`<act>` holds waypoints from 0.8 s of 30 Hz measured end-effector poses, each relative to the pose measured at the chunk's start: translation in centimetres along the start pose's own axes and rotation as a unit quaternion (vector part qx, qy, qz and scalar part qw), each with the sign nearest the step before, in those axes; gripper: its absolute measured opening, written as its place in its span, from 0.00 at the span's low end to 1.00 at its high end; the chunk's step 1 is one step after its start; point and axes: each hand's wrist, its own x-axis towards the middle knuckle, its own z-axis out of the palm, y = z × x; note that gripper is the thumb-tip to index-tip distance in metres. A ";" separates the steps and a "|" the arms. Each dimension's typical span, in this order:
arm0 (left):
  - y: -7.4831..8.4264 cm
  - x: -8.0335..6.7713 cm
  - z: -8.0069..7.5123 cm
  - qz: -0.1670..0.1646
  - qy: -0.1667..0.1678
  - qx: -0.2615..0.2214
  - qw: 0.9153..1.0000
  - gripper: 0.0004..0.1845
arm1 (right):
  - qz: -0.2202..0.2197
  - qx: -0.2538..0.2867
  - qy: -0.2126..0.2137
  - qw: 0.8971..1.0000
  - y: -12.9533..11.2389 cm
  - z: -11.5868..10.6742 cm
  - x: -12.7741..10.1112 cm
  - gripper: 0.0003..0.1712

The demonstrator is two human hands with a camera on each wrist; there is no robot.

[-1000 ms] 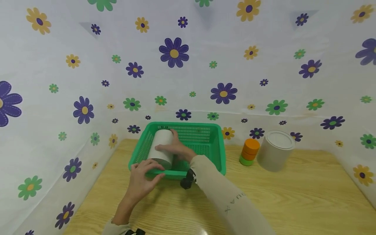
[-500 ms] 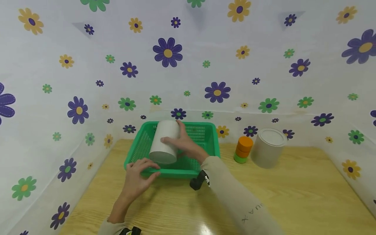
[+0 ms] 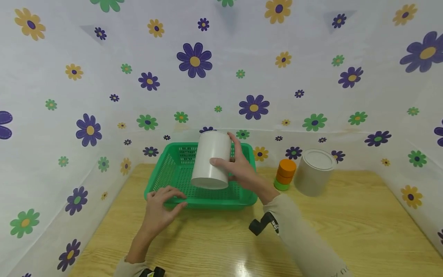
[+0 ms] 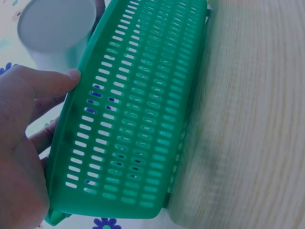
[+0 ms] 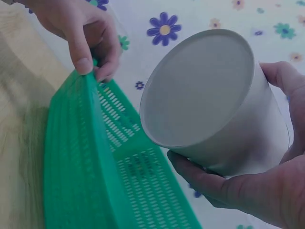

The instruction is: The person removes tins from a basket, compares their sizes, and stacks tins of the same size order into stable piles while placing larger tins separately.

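Observation:
A green slotted plastic basket (image 3: 166,175) (image 4: 143,124) (image 5: 81,162) stands on the wooden table near the back wall. My right hand (image 3: 238,167) (image 5: 248,191) grips a white cylindrical can (image 3: 211,159) (image 5: 214,100) and holds it tilted above the basket's right half, clear of the rim. My left hand (image 3: 162,204) (image 4: 28,124) (image 5: 88,33) pinches the basket's near rim at its front left, thumb on the outside. The can's flat base (image 4: 55,24) faces the wrist cameras.
To the right of the basket stand a short stack of orange and green discs (image 3: 285,175) and a second, tilted grey-white can (image 3: 315,173). Flowered sheets wall the table at the back and both sides. The wooden tabletop (image 3: 346,231) stretches bare in front and to the right.
My right hand has lifted the white can out of the basket's left side, up and to the right. The left hand keeps its hold on the near rim.

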 end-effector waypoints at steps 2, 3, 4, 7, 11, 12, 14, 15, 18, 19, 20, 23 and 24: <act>0.0 0.0 -0.1 0.005 0.001 0.002 1.000 0.14 | -0.013 -0.008 0.002 1.000 -0.4 -0.7 -1.0 0.58; -0.1 0.0 -0.1 0.007 0.002 0.002 1.000 0.14 | -0.019 -0.017 0.004 1.000 -0.6 -1.0 -1.5 0.58; -0.1 0.0 -0.1 0.009 0.003 0.003 1.000 0.14 | -0.025 -0.026 0.006 0.999 -0.7 -1.4 -2.0 0.58; 0.0 0.1 -0.2 0.013 0.006 0.003 1.000 0.14 | -0.039 -0.049 0.014 0.998 -1.3 -2.6 -3.6 0.58; 0.1 0.3 -0.1 0.018 0.007 0.000 1.000 0.13 | -0.055 -0.078 0.031 0.995 -1.8 -4.1 -5.7 0.58; 0.1 0.3 -0.1 0.018 0.007 0.000 1.000 0.13 | -0.058 -0.085 0.034 0.994 -1.8 -4.4 -6.3 0.58; 0.1 0.3 -0.1 0.018 0.007 0.000 1.000 0.13 | -0.068 -0.099 0.040 0.992 -1.7 -5.0 -7.3 0.58; 0.1 0.3 -0.1 0.018 0.007 0.001 1.000 0.13 | -0.072 -0.102 0.043 0.991 -1.6 -5.3 -7.8 0.58; 0.1 0.2 0.0 0.015 0.007 0.002 1.000 0.13 | -0.087 -0.104 0.050 0.990 -1.2 -6.1 -9.1 0.59; 0.1 0.2 0.0 0.014 0.007 0.002 1.000 0.13 | -0.092 -0.104 0.053 0.989 -1.1 -6.3 -9.6 0.59; 0.1 0.1 0.0 0.013 0.006 0.002 1.000 0.13 | -0.096 -0.105 0.056 0.988 -1.0 -6.6 -10.0 0.59; 0.1 0.1 -0.1 0.011 0.003 0.002 1.000 0.13 | -0.113 -0.116 0.065 0.985 -0.7 -7.4 -11.1 0.59; 0.1 0.1 -0.1 0.011 0.003 0.002 1.000 0.13 | -0.118 -0.121 0.068 0.983 -0.6 -7.6 -11.4 0.60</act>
